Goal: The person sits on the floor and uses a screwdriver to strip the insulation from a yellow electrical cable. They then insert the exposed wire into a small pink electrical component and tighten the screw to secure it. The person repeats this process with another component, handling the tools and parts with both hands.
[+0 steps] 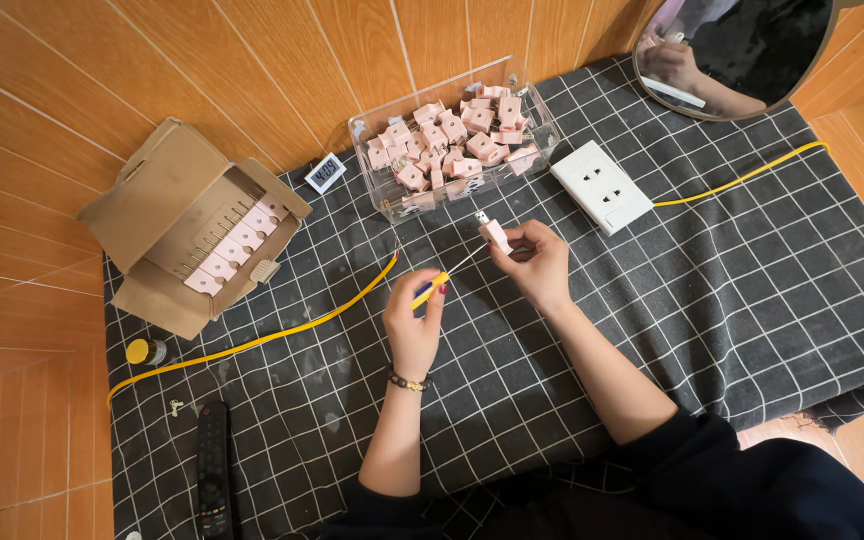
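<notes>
My left hand [414, 322] grips a small screwdriver [432, 288] with a yellow and blue handle; its thin shaft points up and right toward a small pink plug-like part [495, 234]. That pink part is pinched in the fingers of my right hand [535, 262], with its metal end pointing up and left. Both hands hover over the black checked cloth [732, 300], just in front of a clear plastic box [542, 140] heaped with several more pink parts [452, 140].
A white socket strip [602, 186] with a yellow cable [742, 178] lies right of the clear box. An open cardboard box [152, 200] holding a row of pink parts sits left. A small digital display [325, 173], black remote [214, 470], yellow-capped bottle [144, 351] and round mirror [742, 50] are around.
</notes>
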